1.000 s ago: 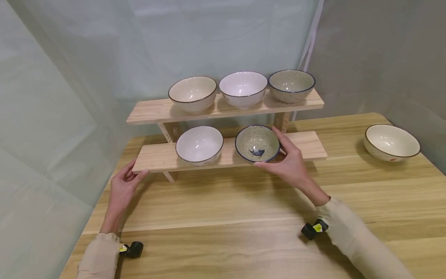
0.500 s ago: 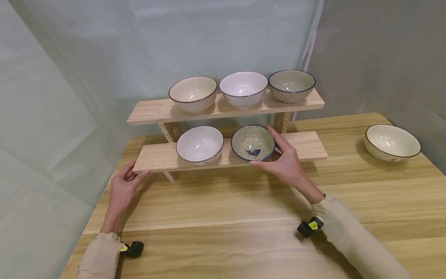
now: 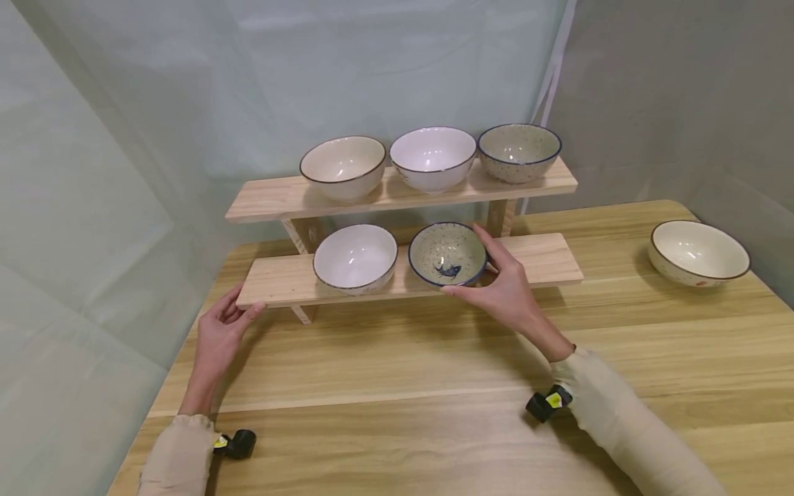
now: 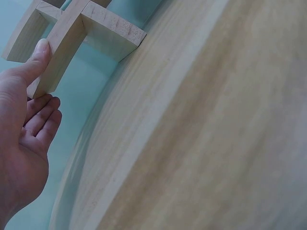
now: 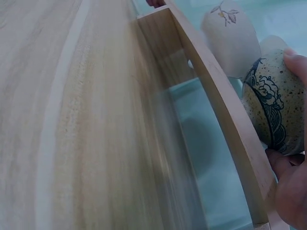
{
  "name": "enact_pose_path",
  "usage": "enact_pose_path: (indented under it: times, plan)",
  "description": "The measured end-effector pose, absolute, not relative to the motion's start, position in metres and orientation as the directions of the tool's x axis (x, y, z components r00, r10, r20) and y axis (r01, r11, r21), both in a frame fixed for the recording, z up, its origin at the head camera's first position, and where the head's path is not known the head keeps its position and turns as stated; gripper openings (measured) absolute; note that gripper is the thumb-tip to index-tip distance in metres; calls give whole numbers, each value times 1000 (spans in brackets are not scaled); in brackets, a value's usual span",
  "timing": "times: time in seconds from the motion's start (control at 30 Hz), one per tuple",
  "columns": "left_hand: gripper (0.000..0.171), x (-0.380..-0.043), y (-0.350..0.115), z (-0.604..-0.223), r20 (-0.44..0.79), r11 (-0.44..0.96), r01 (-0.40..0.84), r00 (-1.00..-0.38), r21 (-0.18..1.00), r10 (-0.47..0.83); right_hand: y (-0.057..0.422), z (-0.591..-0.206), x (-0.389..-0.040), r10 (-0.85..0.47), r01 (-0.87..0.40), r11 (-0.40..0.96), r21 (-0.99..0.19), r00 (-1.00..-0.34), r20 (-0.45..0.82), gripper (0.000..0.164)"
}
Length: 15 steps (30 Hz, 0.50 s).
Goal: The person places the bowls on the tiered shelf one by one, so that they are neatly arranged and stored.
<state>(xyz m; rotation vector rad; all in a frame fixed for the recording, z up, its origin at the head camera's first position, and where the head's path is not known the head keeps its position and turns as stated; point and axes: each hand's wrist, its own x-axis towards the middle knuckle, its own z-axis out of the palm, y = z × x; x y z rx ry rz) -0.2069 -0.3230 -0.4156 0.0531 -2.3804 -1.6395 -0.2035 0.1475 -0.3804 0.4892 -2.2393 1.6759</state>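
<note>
My right hand (image 3: pixel 509 293) holds a speckled grey-green bowl (image 3: pixel 443 249) by its right side, thumb at the near rim and fingers at the far side. The bowl has a dark blue rim and a blue fish inside; blue patterning shows outside it in the right wrist view (image 5: pixel 276 98). It is over the lower board of a two-tier wooden shelf (image 3: pixel 279 279), just right of a white bowl (image 3: pixel 353 255). At the board's left end, my left hand (image 3: pixel 217 337) grips the wood, its thumb on the board in the left wrist view (image 4: pixel 55 62).
On the upper tier stand a cream bowl (image 3: pixel 343 165), a white bowl (image 3: pixel 433 157) and another speckled bowl (image 3: pixel 520 151) in a row. A separate cream bowl (image 3: pixel 697 253) sits at the right of the wooden table (image 3: pixel 384 413). Pale sheeting (image 3: pixel 397 62) hangs behind.
My right hand has shifted the speckled bowl a little to the left along the lower board, closer to the white bowl. The left hand stays on the board's end.
</note>
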Motion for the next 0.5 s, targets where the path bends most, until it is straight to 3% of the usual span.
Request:
enact_pose_path:
  times: [0.5]
  plan:
    - [69,-205,-322,-415,183,379,113,-971,919,-156,146,-374,-205,-117,-379,315,-870,-925,361,107]
